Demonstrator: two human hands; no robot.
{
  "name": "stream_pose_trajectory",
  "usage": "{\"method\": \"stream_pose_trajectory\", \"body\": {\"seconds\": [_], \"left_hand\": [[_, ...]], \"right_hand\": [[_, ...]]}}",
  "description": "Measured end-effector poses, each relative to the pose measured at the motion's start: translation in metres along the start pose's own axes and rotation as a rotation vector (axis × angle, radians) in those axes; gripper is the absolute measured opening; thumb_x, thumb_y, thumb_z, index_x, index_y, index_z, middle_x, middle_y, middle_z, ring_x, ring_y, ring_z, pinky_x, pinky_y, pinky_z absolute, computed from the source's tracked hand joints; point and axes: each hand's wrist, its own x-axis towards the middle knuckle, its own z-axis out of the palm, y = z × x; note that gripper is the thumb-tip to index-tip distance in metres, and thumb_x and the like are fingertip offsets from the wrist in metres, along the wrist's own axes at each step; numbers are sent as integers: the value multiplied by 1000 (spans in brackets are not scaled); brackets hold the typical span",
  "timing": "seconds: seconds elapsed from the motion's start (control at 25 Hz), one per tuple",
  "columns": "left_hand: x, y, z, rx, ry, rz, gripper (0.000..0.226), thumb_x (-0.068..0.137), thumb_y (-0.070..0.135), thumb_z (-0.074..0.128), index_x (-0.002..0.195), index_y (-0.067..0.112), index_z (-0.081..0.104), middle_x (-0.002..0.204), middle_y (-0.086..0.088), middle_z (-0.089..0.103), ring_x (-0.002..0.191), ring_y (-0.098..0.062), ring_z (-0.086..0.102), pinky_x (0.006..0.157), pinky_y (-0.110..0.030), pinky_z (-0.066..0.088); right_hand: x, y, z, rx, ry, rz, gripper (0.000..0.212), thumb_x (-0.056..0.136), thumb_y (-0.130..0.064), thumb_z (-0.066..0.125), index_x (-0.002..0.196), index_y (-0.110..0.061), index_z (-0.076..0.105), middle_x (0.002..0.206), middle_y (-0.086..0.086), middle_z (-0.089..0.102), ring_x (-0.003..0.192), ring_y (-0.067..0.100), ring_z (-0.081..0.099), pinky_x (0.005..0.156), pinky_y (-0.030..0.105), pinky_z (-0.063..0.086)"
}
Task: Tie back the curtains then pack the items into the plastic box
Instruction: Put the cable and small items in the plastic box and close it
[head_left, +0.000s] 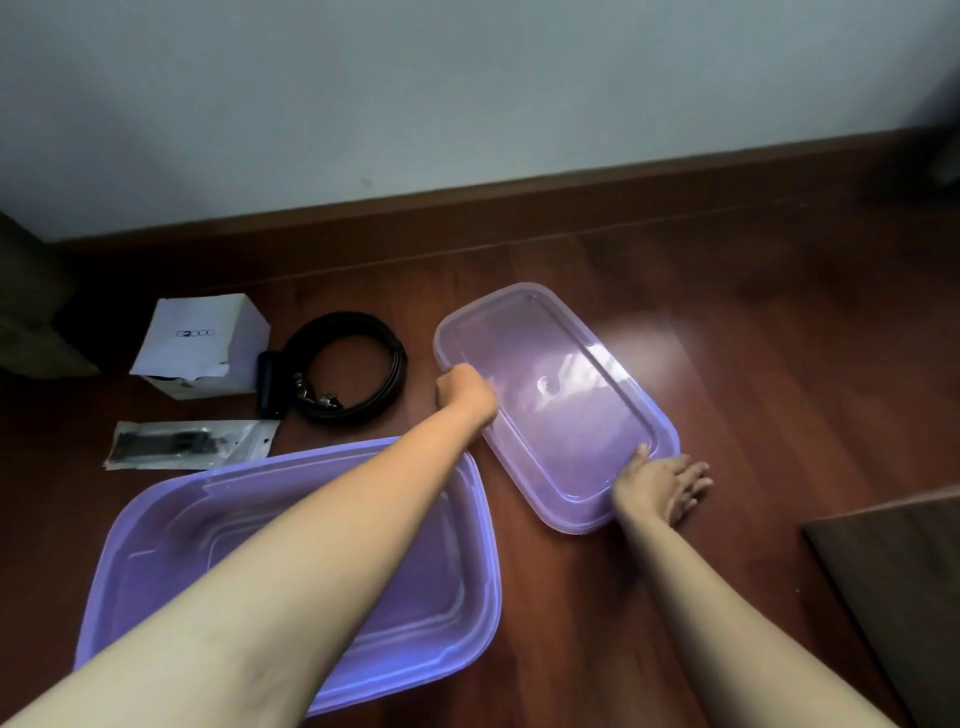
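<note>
My left hand (465, 387) curls its fingers round the lid's (561, 415) left edge, mid-frame. My right hand (662, 486) lies loose, thumb on the near corner, fingers straight on the floor (753, 322). I judge I'm parking the lid aside, leaving the plastic box (156, 571), lower left, open for packing.

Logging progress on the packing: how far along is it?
Done: the lid is off the plastic box. Curtains are out of view, so that step cannot be judged. In hand: the left hand grips the lid's left edge; the right hand rests at its near corner. Left: the white carton, coiled black cable and clear bag lie on the floor; the box holds nothing.
</note>
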Motion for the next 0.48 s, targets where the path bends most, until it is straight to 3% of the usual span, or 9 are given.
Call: {"method": "stream_pose_trajectory", "body": {"seconds": [0.12,0.2,0.28,0.4,0.48], "left_hand": [[6,0,-15,-31,26,53,36,91,12,52,124,-3,53,128,-20,56,118,-33,55,91,-30,46],[10,-4,-36,-76,79,121,38,87,12,56,123,-3,54,126,-21,58,116,-34,56,90,-32,46],[16,-18,-59,-90,163,203,48,87,14,56,132,-3,46,130,-23,55,122,-36,51,96,-34,42],[25,-58,-90,76,227,377,62,90,30,57,141,2,35,135,-22,52,128,-35,45,104,-36,36],[36,-91,-101,202,204,449,69,87,44,58,141,7,37,140,-18,49,131,-33,43,106,-38,35]], "right_hand": [[-8,-2,-6,-62,28,-118,63,98,-29,36,145,5,11,157,19,3,146,31,-2,116,42,4],[-24,-9,-5,-69,7,-329,61,98,-30,35,145,3,15,157,19,8,146,31,2,117,41,5],[-52,-21,-1,-25,-165,-591,65,93,-38,31,145,0,19,157,15,13,146,25,6,117,34,4],[-104,-35,7,-101,-485,-867,71,88,-52,23,148,-15,17,158,1,12,146,14,6,119,31,9],[-125,-35,12,-255,-545,-984,80,84,-67,13,149,-21,14,159,-5,8,146,11,4,119,33,12]]}}
